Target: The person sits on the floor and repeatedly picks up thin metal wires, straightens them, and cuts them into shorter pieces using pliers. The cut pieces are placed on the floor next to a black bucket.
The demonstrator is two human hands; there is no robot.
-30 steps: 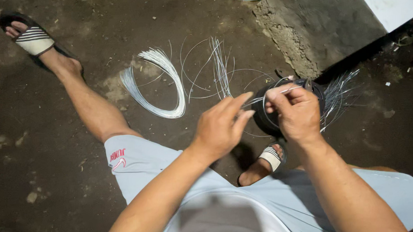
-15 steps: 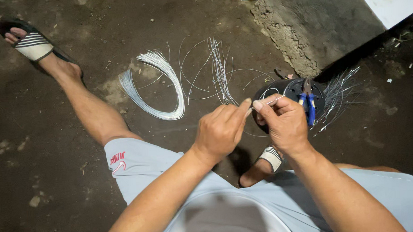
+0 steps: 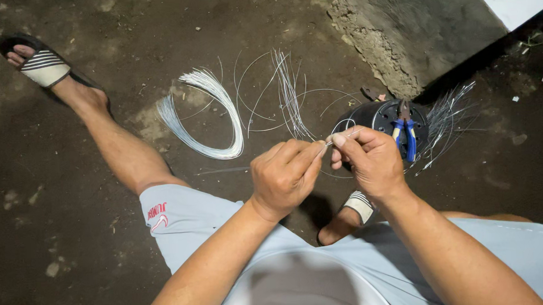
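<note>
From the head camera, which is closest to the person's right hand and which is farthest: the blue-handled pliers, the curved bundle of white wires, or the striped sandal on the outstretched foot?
From the right hand:
1. Blue-handled pliers, just beyond it, lying on the black round thing.
2. Curved bundle of white wires, on the ground past the left hand.
3. Striped sandal, far off at the top left corner.

The person wears light grey shorts (image 3: 190, 224) with a small red mark at the hem; striped black-and-white sandals (image 3: 43, 65) on both feet; forearms bare, no sleeves, no rings.
</note>
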